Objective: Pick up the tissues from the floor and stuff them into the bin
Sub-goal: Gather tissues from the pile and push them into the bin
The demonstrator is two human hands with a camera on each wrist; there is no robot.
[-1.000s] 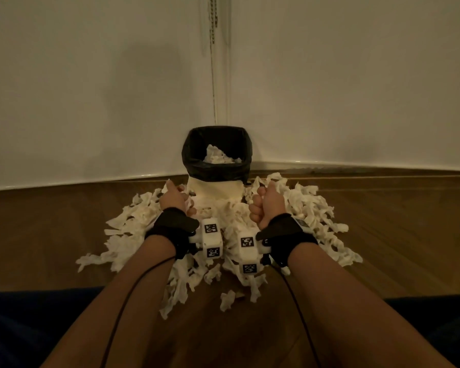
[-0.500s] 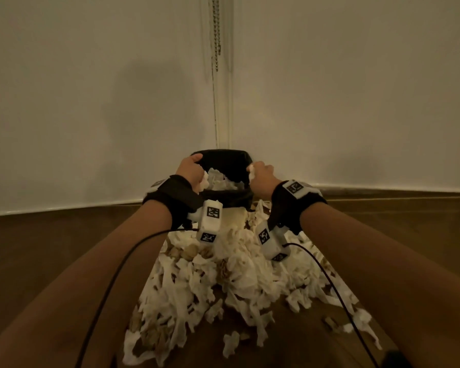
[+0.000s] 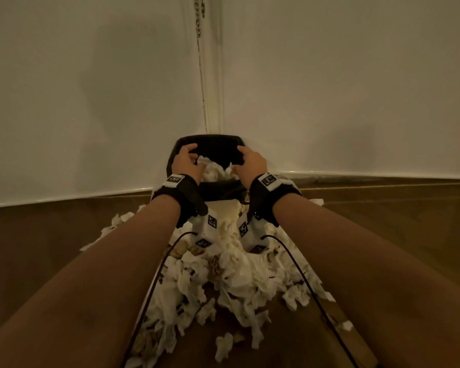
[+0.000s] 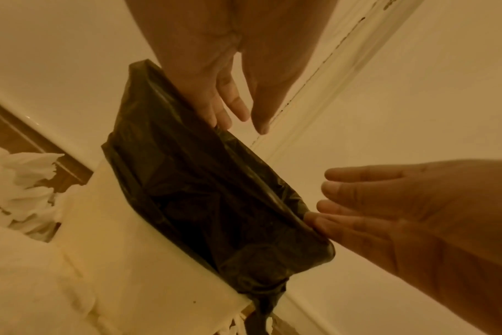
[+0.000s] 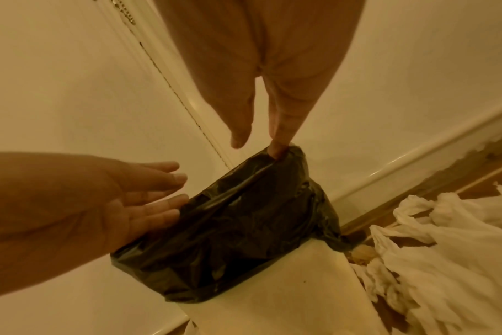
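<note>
The left hand (image 3: 185, 162) is hovering over the left side of the bin (image 3: 210, 189), its fingers spread and relaxed, holding nothing. In the left wrist view the same hand (image 4: 212, 74) is reaching down with its fingertips just touching the rim of the black liner (image 4: 209, 197), which is folded over the bin's pale body. Directly below and between the two hands, a clump of crumpled tissues (image 3: 213, 171) is sitting inside the bin's mouth.

The right hand (image 3: 250, 160) is hanging over the right side of the rim, also loose and empty, fingers extended; in the right wrist view (image 5: 261, 74) one fingertip is pressing into the liner's edge (image 5: 244, 226) while the others are staying clear of it. From that same view the left hand's fingers (image 5: 158, 201) are resting against the opposite side of the liner.

Behind both wrists, nearer the person, a wide heap of loose tissues (image 3: 223, 282) is lying on the wooden floor (image 3: 383, 221), piled against the front of the bin and spreading out under the forearms. Beyond the fingertips, the bin is standing in the corner where two white walls (image 3: 91, 88) are meeting.
</note>
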